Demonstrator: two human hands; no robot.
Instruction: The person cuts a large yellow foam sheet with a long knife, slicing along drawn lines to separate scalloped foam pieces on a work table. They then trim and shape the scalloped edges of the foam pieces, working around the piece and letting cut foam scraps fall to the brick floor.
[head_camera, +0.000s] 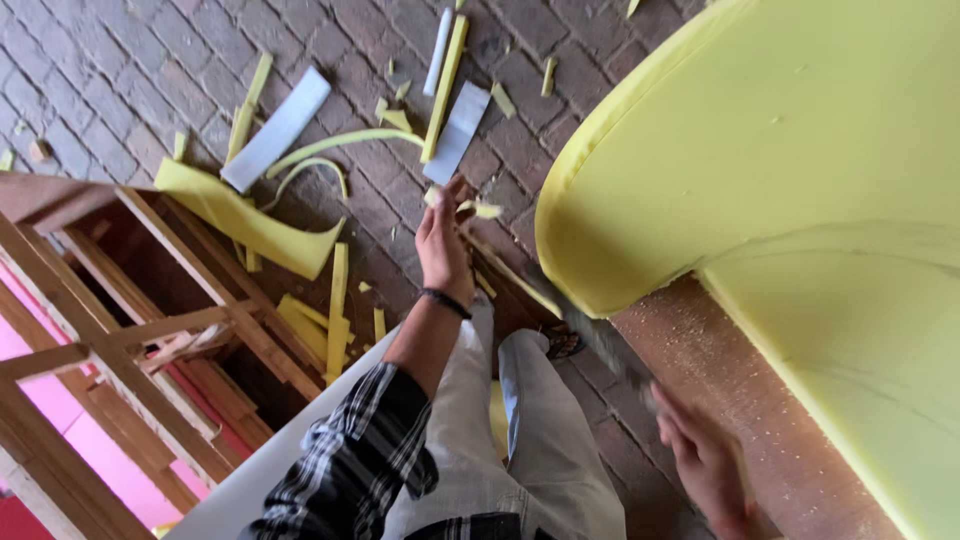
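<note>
Wooden frame (150, 340): at 8 o'clock, bare slats crossing, pink sheet showing behind them.
Foam offcuts (250, 225): at 10 to 12 o'clock, scattered over the brick floor (90, 80) — a wide curled yellow piece, thin yellow strips, and pale grey-white strips (275, 130) lying among them.
White board (270, 460): at 7 o'clock, a slanted edge beside the checked sleeve (350, 460).
Left hand (443, 243): near the centre, arm stretched out away from the body, dark band at the wrist; fingers curled in around a thin yellow foam strip (500, 262), pinching it where it peels away from the cushion's edge.
Legs: at 6 o'clock, light trousers, a sandalled foot on the bricks.
Blade (600, 345): just right of centre, a long dark saw-like blade, blurred, running from the lower right hand up to the cushion's lower rim.
Right hand (705, 465): at 5 o'clock, blurred — closed around the blade's handle.
Foam cushion (800, 150): at 1 to 4 o'clock, big rounded yellow slab lying on a brown board (720, 400) dusted with crumbs.
</note>
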